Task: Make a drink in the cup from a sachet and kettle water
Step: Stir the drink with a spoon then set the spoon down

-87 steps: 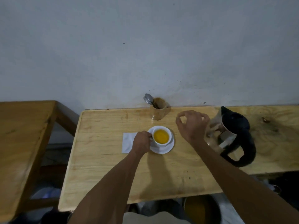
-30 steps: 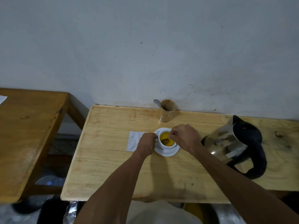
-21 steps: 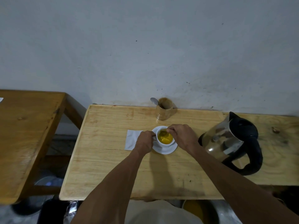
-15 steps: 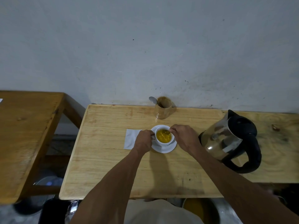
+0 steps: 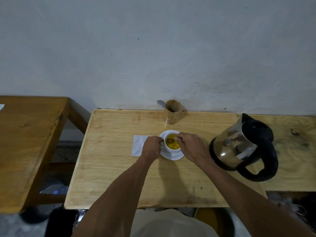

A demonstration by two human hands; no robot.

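While the white cup (image 5: pixel 172 144) of yellow drink stands on its saucer (image 5: pixel 173 156) near the middle of the pale wooden table (image 5: pixel 111 168), the right hand (image 5: pixel 189 147) pinches a spoon (image 5: pixel 171 140) whose bowl dips into the liquid. At the cup's left side the left hand (image 5: pixel 151 147) closes on the handle. A white napkin (image 5: pixel 137 147) lies just left of that hand. Right of the cup, a kettle (image 5: pixel 242 146) stands near the table's right edge. Bare board stretches toward the front edge and left edge.
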